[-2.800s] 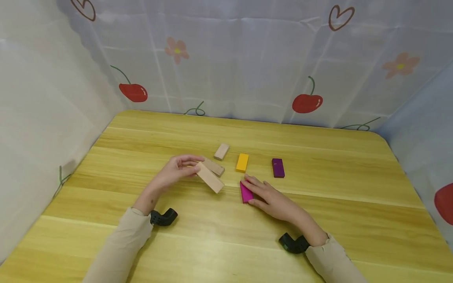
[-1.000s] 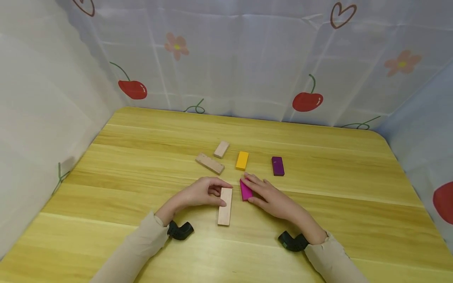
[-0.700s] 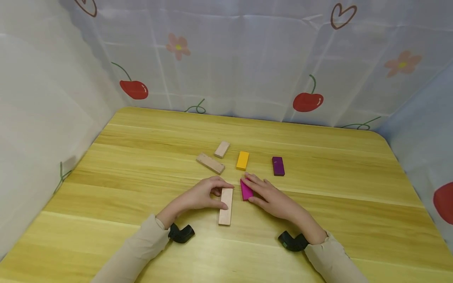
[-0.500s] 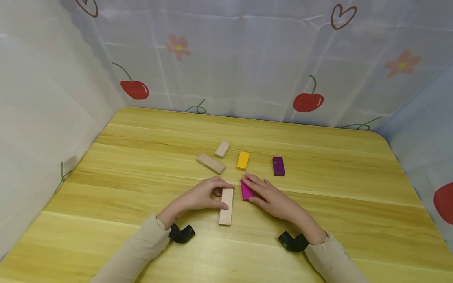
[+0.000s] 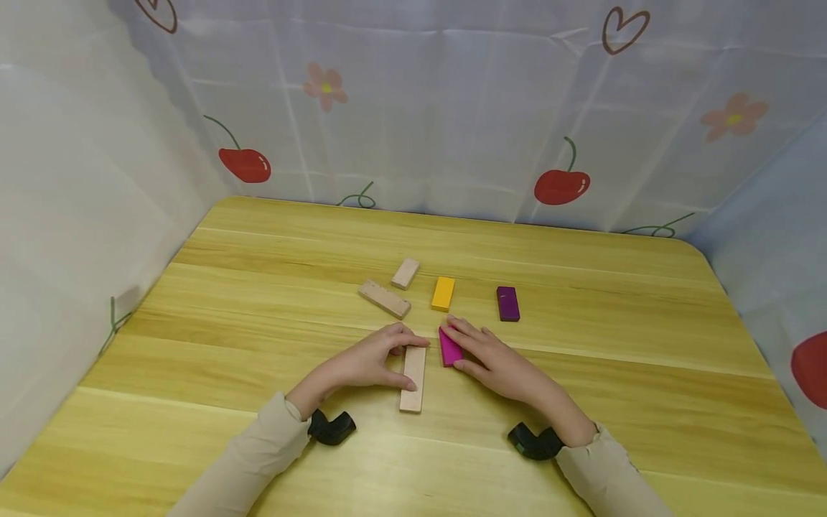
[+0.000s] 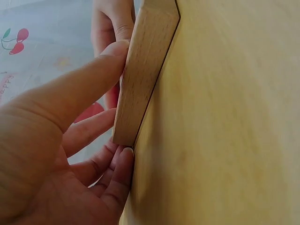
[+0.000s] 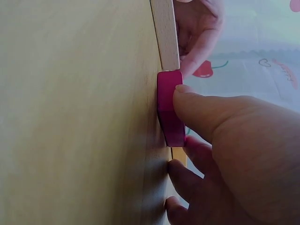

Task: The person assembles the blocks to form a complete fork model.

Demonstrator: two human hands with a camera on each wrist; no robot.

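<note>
A long plain wooden block [image 5: 413,398] lies flat on the table, its length pointing toward me. My left hand [image 5: 371,355] holds it, the thumb on its top face and the index finger reaching across its far end. In the left wrist view, other fingertips [image 6: 124,164] bend in at the end of that block. To its right is a shorter magenta block [image 5: 449,350], also flat. My right hand [image 5: 494,362] grips the magenta block, thumb at its near end and fingers over its far end. A narrow gap separates the two blocks in the head view.
Beyond the hands, a second long wooden block [image 5: 385,299], a short wooden block [image 5: 405,273], a yellow block [image 5: 443,294] and a purple block [image 5: 507,304] lie on the wood-grain table [image 5: 614,323]. A printed white curtain [image 5: 420,129] hangs along the back edge.
The left hand has brought the wooden block right and nearer, turned it lengthwise and laid it down. Since then its thumb has slid slightly nearer along the block. The right hand stays put.
</note>
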